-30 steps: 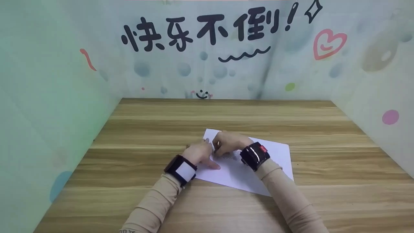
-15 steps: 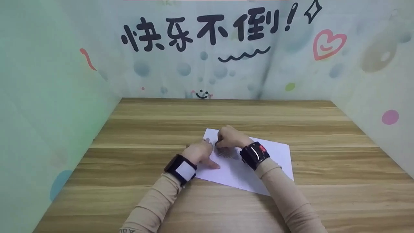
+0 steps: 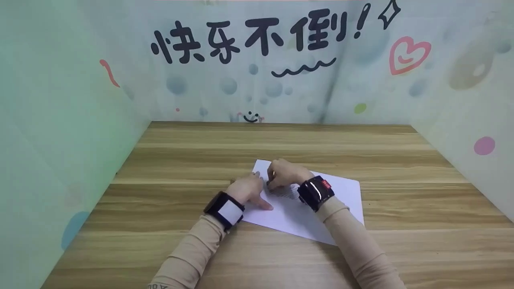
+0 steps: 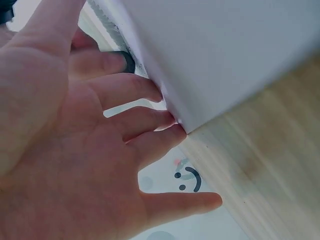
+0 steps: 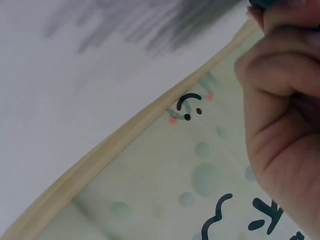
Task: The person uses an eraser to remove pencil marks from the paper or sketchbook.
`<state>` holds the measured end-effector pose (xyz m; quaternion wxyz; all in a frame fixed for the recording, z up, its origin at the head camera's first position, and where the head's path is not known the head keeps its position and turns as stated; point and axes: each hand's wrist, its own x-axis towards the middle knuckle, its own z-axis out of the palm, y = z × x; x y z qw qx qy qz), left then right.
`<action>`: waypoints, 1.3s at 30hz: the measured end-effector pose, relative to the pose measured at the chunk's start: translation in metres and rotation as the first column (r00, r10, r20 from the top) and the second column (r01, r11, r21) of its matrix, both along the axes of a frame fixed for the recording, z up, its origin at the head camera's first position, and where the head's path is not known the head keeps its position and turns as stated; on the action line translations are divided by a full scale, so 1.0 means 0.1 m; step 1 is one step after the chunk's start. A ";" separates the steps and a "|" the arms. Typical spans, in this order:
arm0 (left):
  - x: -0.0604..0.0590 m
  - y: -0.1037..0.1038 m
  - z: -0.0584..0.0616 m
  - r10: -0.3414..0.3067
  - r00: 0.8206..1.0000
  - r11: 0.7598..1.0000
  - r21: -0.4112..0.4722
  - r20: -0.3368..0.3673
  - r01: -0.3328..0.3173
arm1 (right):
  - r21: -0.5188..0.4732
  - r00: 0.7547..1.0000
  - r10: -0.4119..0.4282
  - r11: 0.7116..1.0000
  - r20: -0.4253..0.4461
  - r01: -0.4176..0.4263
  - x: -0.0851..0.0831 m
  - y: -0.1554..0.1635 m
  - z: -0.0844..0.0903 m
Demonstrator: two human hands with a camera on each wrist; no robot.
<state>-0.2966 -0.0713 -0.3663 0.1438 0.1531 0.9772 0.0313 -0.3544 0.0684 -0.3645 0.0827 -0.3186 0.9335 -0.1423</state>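
A sheet of white paper [image 3: 293, 220] lies slanted on the table. My left hand [image 3: 245, 190] rests on its left part with fingers spread, and in the left wrist view its fingertips touch the paper by a corner. Just to its right, my right hand [image 3: 287, 173] has curled fingers pinching a small dark thing [image 5: 265, 3] against the paper. Only a bit of it, dark with a teal tint, peeks out of the fingers, so its kind is unclear. Grey shaded strokes [image 3: 285, 193] cover the paper below this hand and fill the top of the right wrist view.
Both hands work on a wood-grain table [image 3: 192, 160]. Printed cloth walls enclose it at the back [image 3: 200, 96] and on both sides. Each wrist wears a black strapped device, such as the right wristband [image 3: 316, 193].
My right hand has moved back and forth in short strokes over the shaded patch, going away from me and then nearer. The left hand has stayed in place.
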 end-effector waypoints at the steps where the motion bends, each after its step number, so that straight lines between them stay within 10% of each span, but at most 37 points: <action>1: 0.00 0.00 0.00 -0.004 1.000 1.000 -0.008 -0.009 0.004 | 0.004 1.000 0.000 1.000 0.025 0.000 0.00 0.00 0.00; 23: -0.01 -0.01 -0.02 -0.019 1.000 1.000 -0.007 -0.021 0.019 | -0.101 0.975 -0.221 0.970 0.003 0.220 -0.04 0.07 0.06; 39: 0.04 0.04 0.04 -0.033 0.997 0.998 -0.060 0.073 0.038 | -0.010 0.992 -0.121 0.993 -0.027 0.121 0.00 0.00 0.02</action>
